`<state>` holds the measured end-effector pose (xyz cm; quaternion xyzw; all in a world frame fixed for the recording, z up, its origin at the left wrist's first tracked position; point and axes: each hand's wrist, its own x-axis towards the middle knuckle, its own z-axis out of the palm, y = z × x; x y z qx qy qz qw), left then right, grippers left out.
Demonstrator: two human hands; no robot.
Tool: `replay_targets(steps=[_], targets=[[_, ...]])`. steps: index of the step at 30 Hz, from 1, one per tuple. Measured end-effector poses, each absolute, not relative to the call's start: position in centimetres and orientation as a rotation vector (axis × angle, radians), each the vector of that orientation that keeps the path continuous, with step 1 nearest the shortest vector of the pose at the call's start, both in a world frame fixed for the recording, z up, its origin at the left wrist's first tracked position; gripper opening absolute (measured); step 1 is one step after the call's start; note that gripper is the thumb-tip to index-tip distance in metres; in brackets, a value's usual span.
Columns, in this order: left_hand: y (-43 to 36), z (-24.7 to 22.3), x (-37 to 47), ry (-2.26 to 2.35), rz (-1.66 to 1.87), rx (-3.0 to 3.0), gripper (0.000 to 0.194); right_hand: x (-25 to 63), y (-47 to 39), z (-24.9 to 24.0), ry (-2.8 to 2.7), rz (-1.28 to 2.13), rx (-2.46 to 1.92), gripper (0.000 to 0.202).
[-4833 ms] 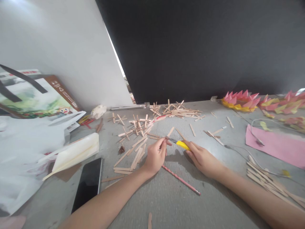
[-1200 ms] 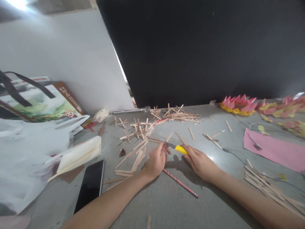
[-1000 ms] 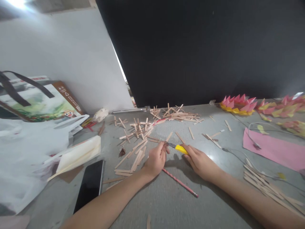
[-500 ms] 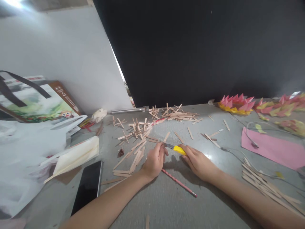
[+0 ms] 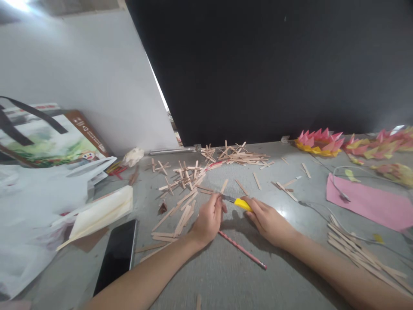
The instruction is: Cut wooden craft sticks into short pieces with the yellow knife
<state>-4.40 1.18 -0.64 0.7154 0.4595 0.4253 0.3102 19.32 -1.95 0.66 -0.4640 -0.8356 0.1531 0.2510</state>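
Observation:
My right hand (image 5: 266,217) is closed round the yellow handle of a utility knife (image 5: 242,204). Its grey blade is out and points left, with the tip at the fingertips of my left hand (image 5: 208,217). That hand is closed in a pinch, and a pale wooden craft stick (image 5: 224,185) juts up from its fingertips by the blade. The fingers partly hide the stick's lower end, so whether the blade cuts into it cannot be seen. Just below the hands, a pink pencil (image 5: 243,250) lies slantwise on the grey table (image 5: 232,284).
Loose craft sticks (image 5: 185,217) and crossed stick pieces (image 5: 237,153) spread beyond my left hand. To the left are a phone (image 5: 116,254), a white plastic bag (image 5: 38,206) and a printed bag (image 5: 51,137). Pink paper (image 5: 368,202), a cable (image 5: 338,189) and folded-paper rings (image 5: 319,142) lie right.
The view has shifted very slightly. Both hands, the knife and the stick keep nearly the same positions.

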Motion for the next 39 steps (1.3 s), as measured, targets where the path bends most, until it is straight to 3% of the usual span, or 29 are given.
replay_targets(steps=[26, 39], targets=[[1.4, -0.5, -4.6, 1.173, 1.006, 2.077, 0.034, 19.4, -2.0, -0.2, -2.264, 0.398, -1.297, 0.039], [1.1, -0.3, -4.4, 1.169, 1.078, 1.896, 0.038, 19.0, -1.9, 0.3, -2.268, 0.450, -1.300, 0.039]])
